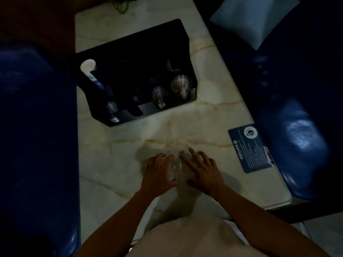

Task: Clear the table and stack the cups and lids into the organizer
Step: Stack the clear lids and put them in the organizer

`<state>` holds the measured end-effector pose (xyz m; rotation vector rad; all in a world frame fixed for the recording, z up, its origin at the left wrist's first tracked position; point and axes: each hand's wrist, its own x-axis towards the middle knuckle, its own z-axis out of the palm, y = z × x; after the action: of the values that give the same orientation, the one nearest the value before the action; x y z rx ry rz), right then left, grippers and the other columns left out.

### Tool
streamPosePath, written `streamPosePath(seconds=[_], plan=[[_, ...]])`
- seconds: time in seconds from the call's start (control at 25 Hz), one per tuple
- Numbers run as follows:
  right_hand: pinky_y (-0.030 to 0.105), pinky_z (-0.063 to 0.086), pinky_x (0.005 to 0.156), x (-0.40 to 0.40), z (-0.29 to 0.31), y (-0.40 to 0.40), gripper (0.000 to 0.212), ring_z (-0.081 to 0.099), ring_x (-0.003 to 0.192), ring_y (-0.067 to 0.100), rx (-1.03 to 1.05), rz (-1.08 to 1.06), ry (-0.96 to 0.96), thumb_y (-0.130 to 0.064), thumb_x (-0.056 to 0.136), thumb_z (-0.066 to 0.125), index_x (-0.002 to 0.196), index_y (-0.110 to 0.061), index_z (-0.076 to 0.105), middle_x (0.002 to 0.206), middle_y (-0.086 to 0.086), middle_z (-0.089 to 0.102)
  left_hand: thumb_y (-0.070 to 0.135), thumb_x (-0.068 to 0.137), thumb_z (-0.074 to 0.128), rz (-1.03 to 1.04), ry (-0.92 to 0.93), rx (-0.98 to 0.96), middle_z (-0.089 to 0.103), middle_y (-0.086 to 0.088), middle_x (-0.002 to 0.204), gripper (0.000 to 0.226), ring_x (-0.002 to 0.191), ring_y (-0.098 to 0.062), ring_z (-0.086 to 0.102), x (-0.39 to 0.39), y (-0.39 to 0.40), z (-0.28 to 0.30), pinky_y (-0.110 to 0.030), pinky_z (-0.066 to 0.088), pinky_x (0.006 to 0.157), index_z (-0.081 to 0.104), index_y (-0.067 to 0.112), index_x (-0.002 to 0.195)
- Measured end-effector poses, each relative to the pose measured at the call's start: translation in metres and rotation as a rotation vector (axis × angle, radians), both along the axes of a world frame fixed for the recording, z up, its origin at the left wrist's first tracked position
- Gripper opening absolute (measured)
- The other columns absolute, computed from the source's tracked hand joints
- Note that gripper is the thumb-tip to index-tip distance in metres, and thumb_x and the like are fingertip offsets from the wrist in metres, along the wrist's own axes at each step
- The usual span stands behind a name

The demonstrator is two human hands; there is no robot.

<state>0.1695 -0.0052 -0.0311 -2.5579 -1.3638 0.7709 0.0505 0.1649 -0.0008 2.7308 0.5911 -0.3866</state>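
1. Head view, lower centre of the frame: the left hand (157,172) and the right hand (201,170) meet over a clear plastic cup (177,168) lying on its side on the table (213,112).
2. The left hand wraps the cup from the left, fingers curled around its wall; the right hand lies over the cup's right end with fingers spread and pointing toward the top of the frame.
3. Whether one cup or several nested cups sit between the hands cannot be told in the dim light.
4. Upper centre: a black organizer (133,75) stands on the table, well apart from the hands.
5. In its right-hand slots lie two groups of clear cups (181,86), side by side.
6. At its left end a white tube with a blue band (91,71) leans out of a slot.
7. Right edge of the table: a blue printed card (250,148) lies flat.
8. Upper right: a pale blue cushion (254,19) rests on dark blue seating (297,136).
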Motion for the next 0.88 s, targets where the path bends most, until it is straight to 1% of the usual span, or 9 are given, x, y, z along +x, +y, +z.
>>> streamPosePath(seconds=[0.04,0.12,0.2,0.28,0.36,0.52,0.72,0.8,0.88], plan=[[0.054,0.015,0.117,0.001,-0.001,-0.007,0.111,-0.005,0.149,0.034,0.012,-0.022,0.006,-0.063,0.074,0.065,0.148,-0.045,-0.014,0.162,-0.002,-0.018,0.06,0.068,0.063,0.003,-0.014,-0.008,0.044,-0.007,0.142,0.086,0.132,-0.027,0.039,0.002,-0.002,0.001,-0.042,0.038,0.107,0.039,0.025,0.142],[0.06,0.006,0.119,0.003,-0.006,-0.028,0.116,-0.016,0.148,0.034,-0.022,-0.105,-0.016,-0.074,0.067,0.062,0.148,-0.046,-0.017,0.16,0.0,-0.025,0.058,0.066,0.063,-0.012,-0.042,-0.009,0.045,-0.007,0.14,0.084,0.129,-0.029,0.041,0.007,-0.008,0.002,-0.042,0.04,0.105,0.041,0.026,0.141],[0.064,-0.009,0.116,0.006,-0.012,-0.053,0.119,-0.025,0.145,0.035,-0.098,-0.216,-0.027,-0.088,0.06,0.05,0.147,-0.045,-0.018,0.159,0.004,-0.027,0.058,0.065,0.06,-0.045,-0.043,-0.006,0.045,-0.006,0.139,0.083,0.127,-0.028,0.041,0.014,-0.016,0.001,-0.04,0.041,0.104,0.042,0.027,0.14],[0.065,-0.022,0.109,0.008,-0.016,-0.073,0.118,-0.03,0.143,0.035,-0.15,-0.288,-0.032,-0.098,0.055,0.037,0.147,-0.047,-0.018,0.159,0.005,-0.028,0.059,0.064,0.058,-0.075,-0.038,0.003,0.045,-0.006,0.138,0.084,0.125,-0.027,0.042,0.023,-0.024,0.0,-0.039,0.041,0.102,0.043,0.027,0.14],[0.068,-0.024,0.105,0.01,-0.017,-0.081,0.117,-0.031,0.142,0.035,-0.169,-0.3,-0.023,-0.1,0.053,0.032,0.146,-0.049,-0.017,0.159,0.005,-0.029,0.06,0.064,0.056,-0.115,-0.04,0.026,0.046,-0.007,0.137,0.084,0.123,-0.028,0.043,0.031,-0.031,-0.002,-0.039,0.041,0.102,0.042,0.026,0.14],[0.072,-0.023,0.103,0.013,-0.018,-0.082,0.122,-0.039,0.138,0.035,-0.193,-0.297,0.037,-0.102,0.047,0.032,0.142,-0.051,-0.025,0.155,0.001,-0.037,0.061,0.067,0.056,-0.178,0.008,0.035,0.041,-0.009,0.141,0.086,0.127,-0.029,0.039,0.048,-0.041,-0.006,-0.041,0.038,0.106,0.036,0.027,0.143],[0.069,-0.03,0.1,0.017,-0.019,-0.08,0.125,-0.046,0.134,0.031,-0.211,-0.307,0.108,-0.101,0.043,0.037,0.139,-0.054,-0.028,0.15,-0.003,-0.045,0.056,0.067,0.065,-0.153,0.042,-0.002,0.038,-0.006,0.143,0.084,0.128,-0.028,0.036,0.06,-0.049,-0.011,-0.042,0.039,0.106,0.032,0.032,0.14],[0.067,-0.033,0.099,0.017,-0.021,-0.079,0.127,-0.048,0.133,0.029,-0.214,-0.319,0.105,-0.101,0.041,0.037,0.139,-0.055,-0.027,0.148,-0.006,-0.048,0.054,0.067,0.068,-0.13,0.04,-0.019,0.039,-0.005,0.143,0.081,0.129,-0.028,0.036,0.06,-0.05,-0.014,-0.041,0.038,0.107,0.034,0.03,0.137],[0.066,-0.034,0.098,0.017,-0.022,-0.079,0.127,-0.047,0.134,0.028,-0.205,-0.322,0.108,-0.102,0.04,0.037,0.141,-0.054,-0.023,0.148,-0.008,-0.047,0.054,0.07,0.068,-0.128,0.052,-0.022,0.037,-0.004,0.146,0.083,0.134,-0.027,0.032,0.058,-0.049,-0.016,-0.04,0.033,0.109,0.034,0.027,0.14]])
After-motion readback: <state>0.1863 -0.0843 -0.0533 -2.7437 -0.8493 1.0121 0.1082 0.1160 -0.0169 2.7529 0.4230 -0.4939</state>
